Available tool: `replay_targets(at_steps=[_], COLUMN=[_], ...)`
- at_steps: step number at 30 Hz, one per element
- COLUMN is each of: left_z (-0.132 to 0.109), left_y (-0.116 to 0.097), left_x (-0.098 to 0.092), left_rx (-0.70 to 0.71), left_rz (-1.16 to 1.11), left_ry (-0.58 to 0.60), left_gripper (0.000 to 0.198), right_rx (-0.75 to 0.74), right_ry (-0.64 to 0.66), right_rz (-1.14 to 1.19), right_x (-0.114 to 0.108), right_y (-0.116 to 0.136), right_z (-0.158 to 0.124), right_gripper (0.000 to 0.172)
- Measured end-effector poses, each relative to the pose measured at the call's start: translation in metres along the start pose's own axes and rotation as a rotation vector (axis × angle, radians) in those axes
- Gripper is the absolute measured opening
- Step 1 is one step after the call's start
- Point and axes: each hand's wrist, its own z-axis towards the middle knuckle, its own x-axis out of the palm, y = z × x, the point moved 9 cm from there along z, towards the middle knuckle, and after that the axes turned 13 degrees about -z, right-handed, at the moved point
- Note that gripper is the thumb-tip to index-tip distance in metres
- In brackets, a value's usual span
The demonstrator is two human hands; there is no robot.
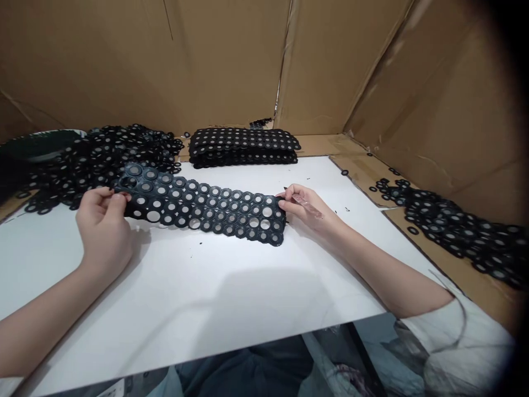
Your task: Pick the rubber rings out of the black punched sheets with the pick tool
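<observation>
A long black sheet of joined rings (215,210) stretches between my two hands over the white board. Most of its rings show a pale round centre, and a few holes look larger, as if their ring is gone. My left hand (105,223) pinches the sheet's left end between thumb and fingers. At the right end, the thumb and fingers of my right hand (303,205) close on its edge. A crumpled clear, pinkish strip (306,206) lies against the back of my right hand.
Behind the sheet stands a stack of similar black sheets (243,148). Loose black rings are heaped at the left (111,146), beside a dark tub (41,144). More rings (458,226) lie along the right. Cardboard walls (223,66) enclose the white board (173,309).
</observation>
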Motion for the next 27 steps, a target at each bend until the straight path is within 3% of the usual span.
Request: replay_targets(at_steps=[7,16,27], left_z=[0.0,0.003,0.004], left_y=[-0.001,-0.001,-0.001], left_x=[-0.001,-0.001,-0.002], left_rx=[0.015,0.031,0.036], left_rz=[-0.024,-0.063,-0.106], left_ry=[-0.015,-0.018,-0.019], left_gripper=[0.016,0.018,0.02], right_rx=[-0.051,-0.086,-0.079], right_ry=[-0.049,-0.222,-0.269], right_rz=[0.014,-0.045,0.007], right_x=[-0.009,-0.026,-0.03], right_y=[-0.003,0.007,0.006], right_z=[0.004,0.002,0.002], right_gripper=[0.018,0.019,0.017])
